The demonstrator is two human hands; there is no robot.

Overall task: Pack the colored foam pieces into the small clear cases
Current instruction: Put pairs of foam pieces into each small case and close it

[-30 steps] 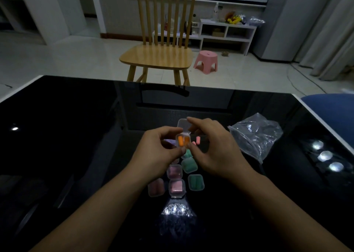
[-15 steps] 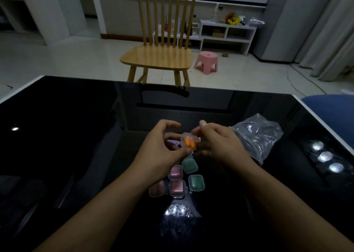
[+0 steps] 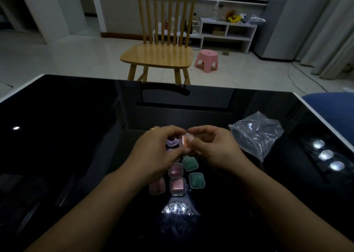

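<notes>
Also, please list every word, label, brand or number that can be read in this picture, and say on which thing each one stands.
No text can be read.
plastic bag: a small dark mark near its top, too blurred to read.
small clear case held in the fingers of both hands: no label visible.
filled cases on the black table: no print visible.

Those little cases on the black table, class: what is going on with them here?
A person holds one small clear case between both hands, left hand and right hand, the fingers pinching it above the black table. Below the hands lie filled cases, pink ones and green ones. A crumpled clear plastic bag lies to the right.
</notes>
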